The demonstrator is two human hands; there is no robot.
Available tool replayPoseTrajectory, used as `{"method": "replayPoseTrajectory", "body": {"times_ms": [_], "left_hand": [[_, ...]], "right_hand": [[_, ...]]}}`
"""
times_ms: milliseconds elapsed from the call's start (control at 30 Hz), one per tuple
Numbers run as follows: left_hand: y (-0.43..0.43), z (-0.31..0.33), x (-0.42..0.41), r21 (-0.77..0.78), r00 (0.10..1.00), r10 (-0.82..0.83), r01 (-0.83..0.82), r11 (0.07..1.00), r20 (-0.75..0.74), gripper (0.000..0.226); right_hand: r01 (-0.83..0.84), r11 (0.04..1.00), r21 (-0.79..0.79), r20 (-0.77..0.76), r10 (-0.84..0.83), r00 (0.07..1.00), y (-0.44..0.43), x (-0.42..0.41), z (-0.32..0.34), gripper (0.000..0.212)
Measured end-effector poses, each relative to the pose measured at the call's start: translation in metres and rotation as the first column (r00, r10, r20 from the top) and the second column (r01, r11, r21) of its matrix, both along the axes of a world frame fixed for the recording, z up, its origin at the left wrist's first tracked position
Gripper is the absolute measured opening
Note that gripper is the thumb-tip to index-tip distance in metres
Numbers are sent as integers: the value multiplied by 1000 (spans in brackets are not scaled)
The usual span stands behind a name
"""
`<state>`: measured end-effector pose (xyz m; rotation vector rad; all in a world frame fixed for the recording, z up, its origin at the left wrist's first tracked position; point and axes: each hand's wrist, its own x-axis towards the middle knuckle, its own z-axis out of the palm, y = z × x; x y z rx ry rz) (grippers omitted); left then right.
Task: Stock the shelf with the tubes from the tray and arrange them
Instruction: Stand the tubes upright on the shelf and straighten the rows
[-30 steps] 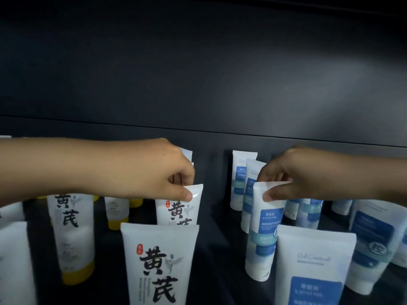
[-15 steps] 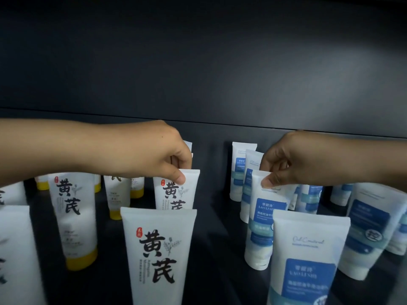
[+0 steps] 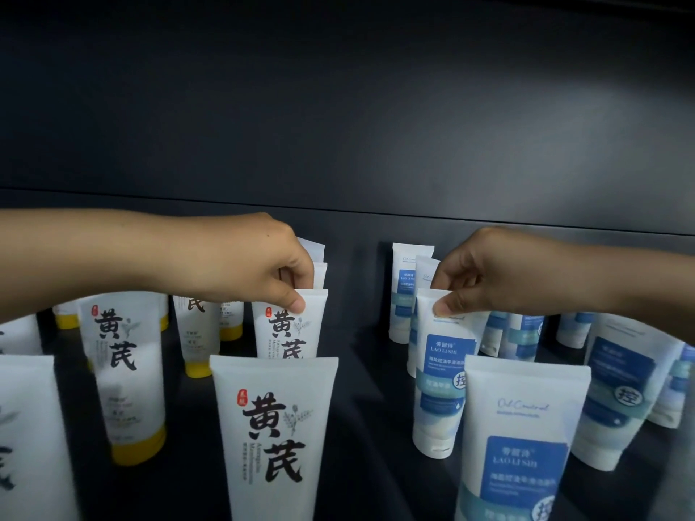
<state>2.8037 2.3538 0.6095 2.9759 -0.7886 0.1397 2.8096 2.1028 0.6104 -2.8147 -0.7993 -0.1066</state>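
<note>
head view: the shelf (image 3: 376,400) already carries many tubes, all standing cap-down in rows that run toward the dark back wall (image 3: 338,126). white tubes with black writing and yellow caps fill the left side, and white tubes with blue labels fill the right, with a bare strip of shelf between the two groups.

the left hand (image 3: 259,265) pinches the flat top edge of a black-lettered tube (image 3: 291,332) between thumb and fingers. this tube stands second in its row, just behind the front black-lettered tube (image 3: 274,438). two more tube tops show behind the hand.

the right hand (image 3: 477,280) pinches the top seam of a blue-label tube (image 3: 440,374) in the same way. that tube stands upright on its cap, behind and a little left of the front blue-label tube (image 3: 522,453), and more blue tubes stand behind it.

the task looks well along. both product groups are sorted to their own sides and most rows are several tubes deep. the step in hand reads as placing or straightening one tube in each middle row.

what is left seems to be letting go of these two tubes and evening out the spacing. the yellow-capped tube (image 3: 124,377) on the left and the outer blue ones appear to lean, though the wide lens may cause that. the tray is not in view, so i cannot tell how many tubes wait to be shelved.
</note>
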Motion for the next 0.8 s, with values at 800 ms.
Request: {"method": "replayPoseTrajectory", "body": {"times_ms": [800], "left_hand": [[0, -5, -3, 41, 998, -49, 47, 998, 32, 17]], "right_hand": [[66, 990, -128, 31, -63, 998, 1, -8, -2, 5]]}}
